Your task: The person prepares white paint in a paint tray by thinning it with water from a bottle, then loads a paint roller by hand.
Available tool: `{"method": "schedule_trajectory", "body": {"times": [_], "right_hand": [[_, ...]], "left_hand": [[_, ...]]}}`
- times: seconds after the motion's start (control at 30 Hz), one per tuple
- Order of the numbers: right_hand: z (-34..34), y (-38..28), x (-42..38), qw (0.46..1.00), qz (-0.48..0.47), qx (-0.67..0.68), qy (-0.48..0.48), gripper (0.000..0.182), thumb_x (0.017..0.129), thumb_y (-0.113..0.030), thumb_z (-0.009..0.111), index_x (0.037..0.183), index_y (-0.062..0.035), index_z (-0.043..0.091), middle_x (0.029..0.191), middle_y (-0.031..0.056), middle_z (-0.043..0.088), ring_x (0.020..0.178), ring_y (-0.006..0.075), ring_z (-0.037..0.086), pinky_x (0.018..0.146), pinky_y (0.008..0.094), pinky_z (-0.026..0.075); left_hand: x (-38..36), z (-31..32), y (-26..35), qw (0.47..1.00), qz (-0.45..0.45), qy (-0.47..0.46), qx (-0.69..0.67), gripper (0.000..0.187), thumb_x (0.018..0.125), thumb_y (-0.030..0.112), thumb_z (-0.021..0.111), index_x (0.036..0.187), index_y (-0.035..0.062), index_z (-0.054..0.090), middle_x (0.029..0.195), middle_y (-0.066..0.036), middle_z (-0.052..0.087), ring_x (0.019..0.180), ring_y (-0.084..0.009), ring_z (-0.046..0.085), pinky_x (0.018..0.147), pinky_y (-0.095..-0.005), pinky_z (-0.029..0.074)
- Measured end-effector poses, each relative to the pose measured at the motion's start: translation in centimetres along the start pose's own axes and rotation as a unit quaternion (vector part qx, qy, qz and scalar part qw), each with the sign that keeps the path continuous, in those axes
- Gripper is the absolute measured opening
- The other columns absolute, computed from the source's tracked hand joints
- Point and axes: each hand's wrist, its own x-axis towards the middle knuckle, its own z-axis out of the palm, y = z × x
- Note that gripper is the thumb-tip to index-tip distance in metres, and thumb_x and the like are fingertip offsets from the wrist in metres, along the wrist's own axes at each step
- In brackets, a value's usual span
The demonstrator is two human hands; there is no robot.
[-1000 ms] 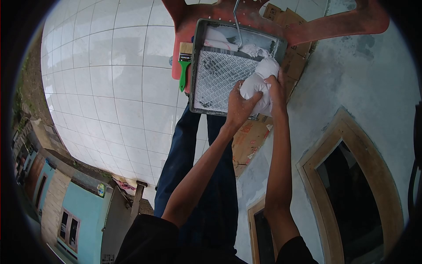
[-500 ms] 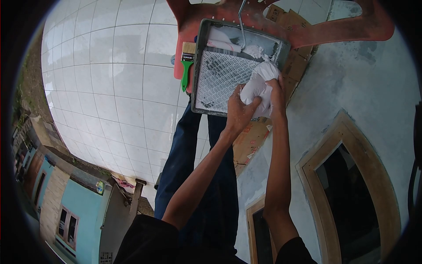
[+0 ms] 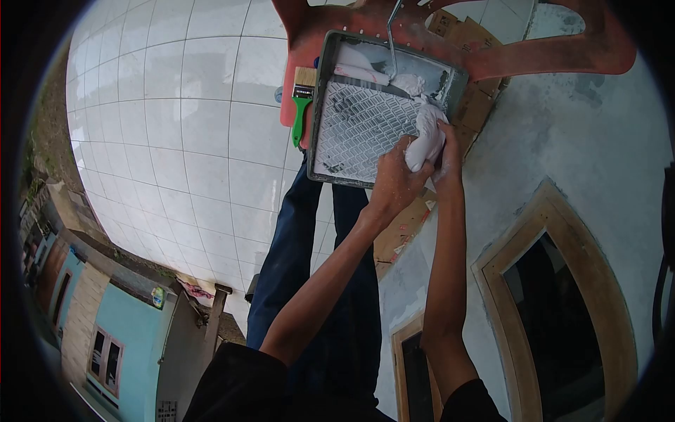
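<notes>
A soft white plastic bag (image 3: 426, 144) is bunched between my two hands over the right side of a dark paint tray (image 3: 318, 105). My left hand (image 3: 397, 176) grips its lower left part, and my right hand (image 3: 450, 156) is wrapped round its right side. Next to the bag's top end, a thick white lump (image 3: 409, 84) lies in the tray's well. A paint roller (image 3: 360, 73) with a bent wire handle rests there too. White smears cover the tray's ridged slope. What the bag contains is hidden.
The tray sits on a red plastic chair (image 3: 506, 60). A green-handled paintbrush (image 3: 301, 112) lies on the seat left of the tray. Behind stands cardboard (image 3: 478, 102) by a pale wall (image 3: 541, 133) with a wood-framed window (image 3: 555, 302). White floor tiles (image 3: 204, 126) spread left.
The bag looks narrower and more squeezed together. My left hand has shifted right, closer to my right hand, and turned over the bag's lower end.
</notes>
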Motion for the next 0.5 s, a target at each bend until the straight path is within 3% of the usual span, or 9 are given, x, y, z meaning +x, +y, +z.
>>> {"method": "schedule_trajectory", "body": {"times": [0.17,0.33,0.5], "right_hand": [[-0.5,-0.4,0.4,0.999,0.027,0.035,-0.031,0.053,0.085,-0.034,0.058,0.126,-0.0027,0.049,0.113,0.0108,0.056,0.105,0.0231,0.055,0.092,0.0355,0.044],[-0.2,-1.0,0.7,0.997,0.041,0.045,-0.038,0.057,0.086,-0.040,0.058,0.129,-0.0034,0.047,0.118,0.0117,0.056,0.110,0.0245,0.054,0.095,0.0371,0.043],[-0.8,-1.1,1.4,0.992,0.101,0.047,-0.066,0.059,0.087,-0.046,0.055,0.128,-0.0045,0.049,0.122,0.0127,0.057,0.110,0.0255,0.056,0.095,0.0383,0.044]], "left_hand": [[0.5,-0.4,1.0,1.000,-0.007,-0.030,0.004,0.038,0.077,0.011,0.064,0.109,-0.0071,0.056,0.083,-0.020,0.066,0.076,-0.0220,0.067,0.070,-0.0340,0.052],[1.3,-0.5,1.7,0.999,0.038,-0.033,0.015,0.040,0.075,0.010,0.065,0.109,-0.0084,0.056,0.084,-0.024,0.066,0.079,-0.0319,0.068,0.073,-0.0370,0.052],[1.7,-0.6,2.4,0.998,0.046,-0.045,0.026,0.042,0.074,0.008,0.066,0.111,-0.0085,0.055,0.088,-0.027,0.066,0.085,-0.0354,0.068,0.075,-0.0385,0.052]]}}
